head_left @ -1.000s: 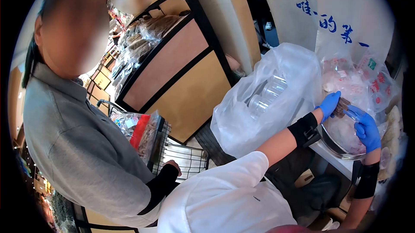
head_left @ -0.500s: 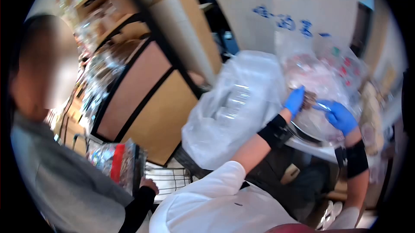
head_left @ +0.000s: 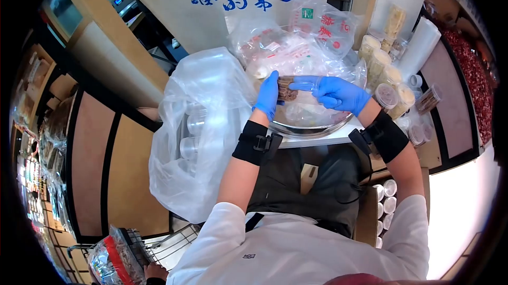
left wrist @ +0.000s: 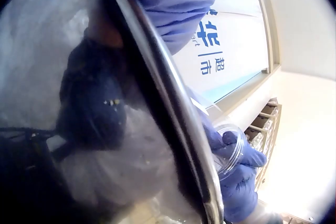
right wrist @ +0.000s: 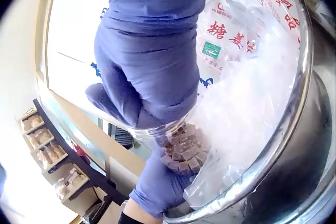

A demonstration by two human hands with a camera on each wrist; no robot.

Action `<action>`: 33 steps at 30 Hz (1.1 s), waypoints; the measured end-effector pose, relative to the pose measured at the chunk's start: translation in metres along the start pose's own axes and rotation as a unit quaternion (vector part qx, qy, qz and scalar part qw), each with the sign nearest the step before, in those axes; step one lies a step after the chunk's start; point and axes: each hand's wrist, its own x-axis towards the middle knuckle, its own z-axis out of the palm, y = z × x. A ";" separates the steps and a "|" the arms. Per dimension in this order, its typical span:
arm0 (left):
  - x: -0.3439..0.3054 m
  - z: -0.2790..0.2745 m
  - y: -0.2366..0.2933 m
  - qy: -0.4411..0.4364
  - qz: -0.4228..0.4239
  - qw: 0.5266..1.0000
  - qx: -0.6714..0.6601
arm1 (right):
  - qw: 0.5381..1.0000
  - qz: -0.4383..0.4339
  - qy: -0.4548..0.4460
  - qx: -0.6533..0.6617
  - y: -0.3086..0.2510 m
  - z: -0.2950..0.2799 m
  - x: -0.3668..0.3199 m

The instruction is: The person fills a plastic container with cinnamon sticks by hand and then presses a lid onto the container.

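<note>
A clear jar with brown cubes (head_left: 287, 89) lies sideways above a metal bowl (head_left: 313, 134). My blue-gloved left hand (head_left: 268, 94) grips its filled end, also visible in the right wrist view, where the left hand (right wrist: 160, 184) is beneath the cubes (right wrist: 186, 153). My gloved right hand (head_left: 343, 95) is at the mouth, with straight fingers reaching inside and others bent outside. In the left wrist view, the right hand (left wrist: 239, 187) is at the clear rim (left wrist: 231, 148); the bowl's edge (left wrist: 178, 98) crosses in front. The right hand's fingertips are hidden in the right wrist view.
Clear plastic bags (head_left: 296, 52) fill the bowl. A large bag of empty jars (head_left: 203, 126) stands left of it; filled jars (head_left: 389, 73) stand right. White-lidded jars (head_left: 388, 205) sit in a box at lower right. A person's hand (head_left: 155, 272) is by the cart at lower left.
The head view has swung right, bringing the filled jars into sight and leaving mostly a hand of the other person. Both hands remain at the jar.
</note>
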 end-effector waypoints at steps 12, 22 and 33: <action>-0.002 0.000 -0.001 0.037 0.054 0.997 0.026 | 0.967 -0.047 0.226 -0.113 0.009 0.001 0.003; -0.004 0.000 -0.002 -0.040 0.045 0.997 0.050 | 0.939 0.093 0.163 -0.288 0.002 0.014 -0.008; 0.002 0.002 -0.007 -0.093 0.064 0.989 0.098 | 0.677 -0.035 0.080 -0.730 0.040 -0.032 -0.017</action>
